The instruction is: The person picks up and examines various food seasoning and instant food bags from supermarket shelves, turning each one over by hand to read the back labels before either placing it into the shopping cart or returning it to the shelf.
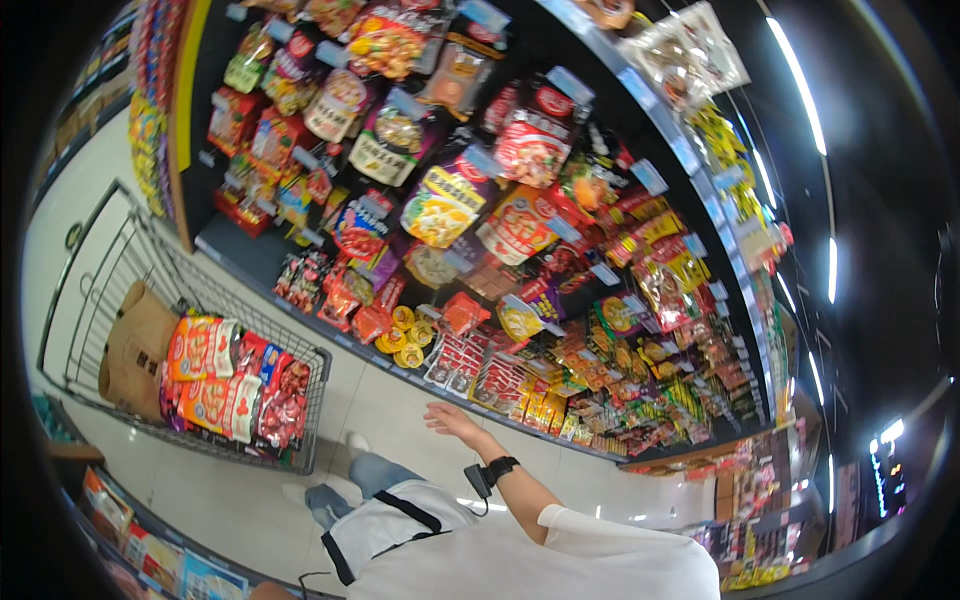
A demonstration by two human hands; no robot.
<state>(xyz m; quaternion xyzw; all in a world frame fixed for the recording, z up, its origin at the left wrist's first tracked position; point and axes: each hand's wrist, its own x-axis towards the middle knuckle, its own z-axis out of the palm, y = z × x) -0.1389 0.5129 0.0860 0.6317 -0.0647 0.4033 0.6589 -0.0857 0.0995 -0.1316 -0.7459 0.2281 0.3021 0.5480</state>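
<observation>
My right hand [453, 421] is held out over the floor in front of the shelves, its fingers extended and nothing in it. A dark strap with a small device [489, 475] is on that wrist. Nearest to the hand are red-and-white packets [454, 363] in the lowest shelf row; I see no contact with them. My left hand is out of view; only a bit of skin shows at the bottom edge. A wire shopping cart [319, 405] stands before my feet. In it lie orange-and-white food pouches [202, 349], red packs [283, 394] and a brown paper bag or carton [131, 352].
A tall dark shelf unit [251, 259] full of hanging snack packs runs along the aisle, with price tags sticking out. Yellow-lidded tubs [409, 337] sit on its bottom ledge. Low shelves with packaged goods [154, 555] stand on the other side. Pale floor tiles [360, 382] lie between.
</observation>
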